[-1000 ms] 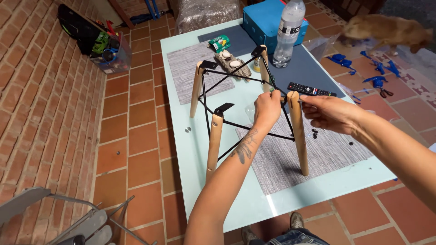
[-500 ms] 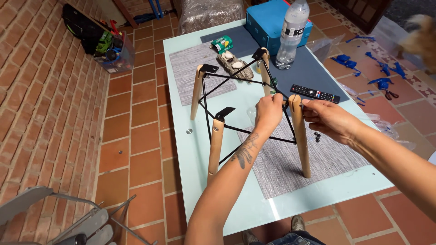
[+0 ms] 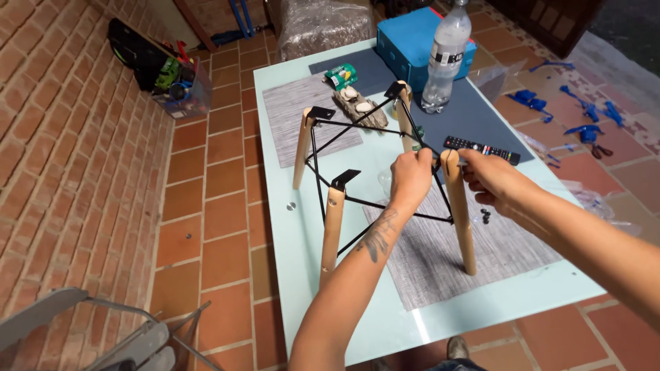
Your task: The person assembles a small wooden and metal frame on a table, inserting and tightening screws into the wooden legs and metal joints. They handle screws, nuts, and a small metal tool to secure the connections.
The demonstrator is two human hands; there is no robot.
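Observation:
A chair base stands on the glass table (image 3: 302, 275): four wooden legs joined by a black wire frame (image 3: 385, 205). My left hand (image 3: 410, 177) is closed around the frame where it meets the top of the near right leg (image 3: 460, 220). My right hand (image 3: 489, 180) is at the other side of that leg top, its fingers pinched on a small metal piece that I cannot make out. A few small black screws (image 3: 485, 216) lie on the grey placemat (image 3: 440, 275) just under my right wrist.
Behind the base lie a black remote (image 3: 481, 150), a plastic bottle (image 3: 445, 58), a blue box (image 3: 412, 41), a driftwood ornament (image 3: 357, 110) and a green can (image 3: 340, 74). On the brick floor are a grey folding chair (image 3: 82, 330), a tool bag (image 3: 165, 69) and blue plastic pieces (image 3: 577, 110).
Both hands stay at the top of the near right leg, hardly moving. A blurred tan shape at the upper right has gone out of view.

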